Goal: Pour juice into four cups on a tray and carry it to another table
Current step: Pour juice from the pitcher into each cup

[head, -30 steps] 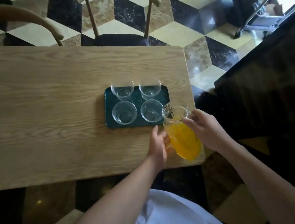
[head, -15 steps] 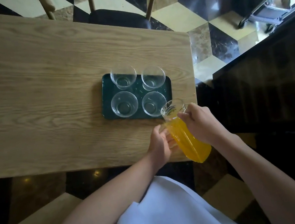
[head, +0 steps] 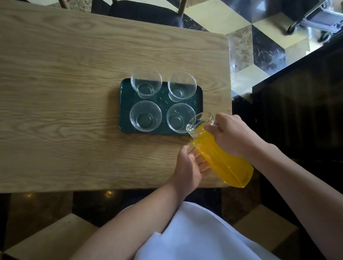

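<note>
A white garment (head: pixel 195 243) is seen nearest the camera, with both bare forearms reaching forward from it. The jug (head: pixel 220 153) of orange juice is held tilted over the near right corner of the worktop (head: pixel 49 85), its base toward the person and its mouth pointing away. The left hand (head: pixel 190 167) is placed against the jug's left side, its fingers curled under the glass body. The right hand (head: pixel 231 135) is wrapped around the jug near its top, on the right side, with the fingers closed on the glass. The juice is seen lying close to the jug's mouth; none is seen leaving it.

Just beyond the hands, the jug's lip overlaps the near right cup (head: pixel 181 117) on the dark green tray (head: pixel 123 116). 4 clear cups are stood on that tray in 2 rows of 2, and all 4 are seen without juice. To the left of the near right cup is cup 2 (head: pixel 145 116); behind them are cup 3 (head: pixel 146 84) and cup 4 (head: pixel 182 85).

Farther away, past the worktop, a chair (head: pixel 144 8) is seen on a checkered floor (head: pixel 222 14).
</note>
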Tool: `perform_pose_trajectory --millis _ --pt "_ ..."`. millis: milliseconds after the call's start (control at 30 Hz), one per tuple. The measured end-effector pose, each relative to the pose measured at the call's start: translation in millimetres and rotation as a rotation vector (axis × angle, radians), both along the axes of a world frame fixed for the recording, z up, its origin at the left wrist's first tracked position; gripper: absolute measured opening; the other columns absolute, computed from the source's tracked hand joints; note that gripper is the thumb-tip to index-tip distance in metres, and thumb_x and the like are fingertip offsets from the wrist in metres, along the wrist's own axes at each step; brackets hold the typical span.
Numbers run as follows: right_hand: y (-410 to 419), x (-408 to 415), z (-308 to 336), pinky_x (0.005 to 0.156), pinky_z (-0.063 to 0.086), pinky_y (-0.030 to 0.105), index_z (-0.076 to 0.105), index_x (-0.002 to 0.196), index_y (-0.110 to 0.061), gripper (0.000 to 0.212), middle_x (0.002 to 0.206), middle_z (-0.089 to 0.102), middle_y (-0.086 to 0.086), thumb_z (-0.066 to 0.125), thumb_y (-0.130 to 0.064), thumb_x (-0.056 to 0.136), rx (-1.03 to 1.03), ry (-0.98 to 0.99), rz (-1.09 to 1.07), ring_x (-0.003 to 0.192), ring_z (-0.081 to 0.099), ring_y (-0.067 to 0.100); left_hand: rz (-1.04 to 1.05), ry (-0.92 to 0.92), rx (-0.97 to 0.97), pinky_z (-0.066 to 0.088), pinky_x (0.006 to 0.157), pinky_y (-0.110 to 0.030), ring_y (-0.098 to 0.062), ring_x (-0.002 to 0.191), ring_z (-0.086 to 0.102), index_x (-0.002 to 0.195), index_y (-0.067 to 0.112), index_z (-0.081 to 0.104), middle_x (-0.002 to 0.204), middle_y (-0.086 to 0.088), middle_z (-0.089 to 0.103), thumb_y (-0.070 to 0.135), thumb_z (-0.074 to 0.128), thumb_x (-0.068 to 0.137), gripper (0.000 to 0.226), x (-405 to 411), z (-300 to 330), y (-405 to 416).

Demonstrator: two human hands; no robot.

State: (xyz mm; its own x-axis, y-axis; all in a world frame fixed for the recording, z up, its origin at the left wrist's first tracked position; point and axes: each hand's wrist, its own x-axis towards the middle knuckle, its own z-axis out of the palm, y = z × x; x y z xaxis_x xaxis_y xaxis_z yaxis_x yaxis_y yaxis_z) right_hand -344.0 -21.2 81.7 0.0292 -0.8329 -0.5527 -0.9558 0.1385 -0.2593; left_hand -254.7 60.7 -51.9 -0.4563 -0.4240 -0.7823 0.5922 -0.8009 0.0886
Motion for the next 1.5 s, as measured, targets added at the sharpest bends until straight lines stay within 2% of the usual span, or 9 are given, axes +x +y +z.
perform_pose_trajectory --millis 233,400,567,700,933,1033,1167,1367,1500 --pt "-10.4 8.2 3.0 0.064 0.056 0.046 0.052 0.087 -0.009 0.038 0.089 0.061 0.012 0.05 -0.044 0.101 0.047 0.037 0.037 0.073 0.061 0.03 0.007 0.002 0.004 0.038 0.111 -0.051 -0.029 0.112 0.062 0.115 0.019 0.069 0.107 -0.009 0.076 0.05 0.023 0.101 0.057 3.0 4.2 -2.2" --pt "-14.3 13.4 2.5 0.058 0.047 0.035 0.053 0.089 -0.006 0.039 0.091 0.061 0.013 0.049 -0.043 0.102 0.065 0.068 0.049 0.074 0.059 0.028 0.008 0.006 0.009 0.038 0.112 -0.051 -0.031 0.114 0.062 0.116 0.018 0.07 0.109 -0.011 0.075 0.049 0.022 0.101 0.059 6.0 5.9 -1.7" --pt "-21.1 15.4 2.4 0.066 0.058 0.044 0.056 0.091 -0.006 0.039 0.091 0.062 0.012 0.05 -0.043 0.102 0.087 0.081 0.045 0.075 0.063 0.029 0.0 0.027 0.016 0.036 0.114 -0.053 -0.034 0.117 0.062 0.112 0.018 0.072 0.111 -0.014 0.075 0.045 0.022 0.101 0.058 7.7 8.2 -2.2" --pt "-25.8 18.2 2.8 0.064 0.055 0.04 0.057 0.09 -0.005 0.039 0.09 0.061 0.012 0.05 -0.042 0.102 0.104 0.106 0.065 0.074 0.062 0.029 0.013 0.039 0.05 0.035 0.115 -0.055 -0.04 0.126 0.059 0.115 0.016 0.071 0.113 -0.018 0.075 0.04 0.021 0.101 0.057 7.3 9.1 -3.0" --pt "-30.4 24.3 1.9 0.065 0.053 0.037 0.058 0.095 -0.006 0.039 0.095 0.06 0.014 0.049 -0.043 0.102 0.128 0.143 0.076 0.081 0.064 0.033 0.033 0.08 0.075 0.034 0.117 -0.053 -0.041 0.125 0.059 0.122 0.014 0.068 0.12 -0.021 0.072 0.035 0.019 0.101 0.058 9.8 9.1 -3.3" --pt "-31.8 25.6 2.8 0.069 0.056 0.04 0.059 0.097 -0.004 0.041 0.097 0.061 0.016 0.049 -0.043 0.102 0.132 0.141 0.08 0.082 0.065 0.035 0.021 0.103 0.069 0.032 0.118 -0.054 -0.041 0.126 0.059 0.126 0.014 0.066 0.124 -0.021 0.071 0.036 0.019 0.101 0.057 9.9 8.2 -3.1" --pt "-32.4 26.6 2.6 0.064 0.049 0.034 0.059 0.094 -0.004 0.041 0.097 0.061 0.016 0.049 -0.042 0.102 0.141 0.154 0.075 0.082 0.064 0.035 0.016 0.107 0.069 0.033 0.117 -0.055 -0.041 0.127 0.059 0.125 0.014 0.067 0.126 -0.021 0.07 0.035 0.021 0.1 0.056 10.6 9.2 -3.8" --pt "-32.3 29.1 3.3 0.064 0.049 0.034 0.058 0.091 -0.004 0.041 0.096 0.061 0.016 0.049 -0.042 0.102 0.149 0.149 0.072 0.081 0.064 0.034 0.013 0.125 0.049 0.035 0.115 -0.053 -0.042 0.13 0.056 0.121 0.015 0.068 0.13 -0.023 0.067 0.033 0.022 0.098 0.055 14.9 13.2 -1.9" --pt "-32.7 29.5 4.1 0.062 0.047 0.033 0.057 0.09 -0.005 0.041 0.095 0.06 0.015 0.049 -0.043 0.102 0.149 0.16 0.073 0.079 0.063 0.032 0.001 0.129 0.033 0.036 0.114 -0.053 -0.041 0.13 0.056 0.127 0.014 0.066 0.13 -0.022 0.068 0.033 0.022 0.096 0.058 15.6 13.8 -1.1"
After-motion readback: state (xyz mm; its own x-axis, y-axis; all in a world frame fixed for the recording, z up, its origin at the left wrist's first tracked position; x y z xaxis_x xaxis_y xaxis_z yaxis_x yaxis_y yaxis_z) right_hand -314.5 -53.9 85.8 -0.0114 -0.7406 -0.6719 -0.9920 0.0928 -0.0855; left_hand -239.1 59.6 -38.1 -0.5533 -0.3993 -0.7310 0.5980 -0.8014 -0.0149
